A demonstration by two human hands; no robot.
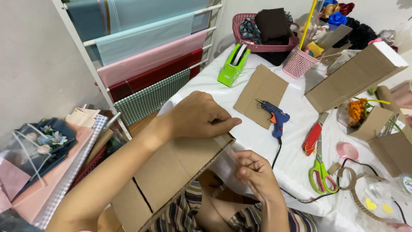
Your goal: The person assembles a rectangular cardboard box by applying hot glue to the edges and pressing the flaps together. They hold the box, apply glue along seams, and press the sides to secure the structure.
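My left hand presses down on the far edge of a flat brown cardboard piece that rests over my lap, fingers pinching its top corner. Just below that corner, my right hand pinches a strip of clear tape or thin plastic against the cardboard's edge. On the white table beyond lie a blue glue gun on a smaller cardboard sheet, green-handled scissors and a red utility knife.
A green tape dispenser, pink baskets, open cardboard boxes with orange flowers and a pink ribbon roll crowd the table. A rack of wrapping paper rolls stands at left, above stacked paper sheets.
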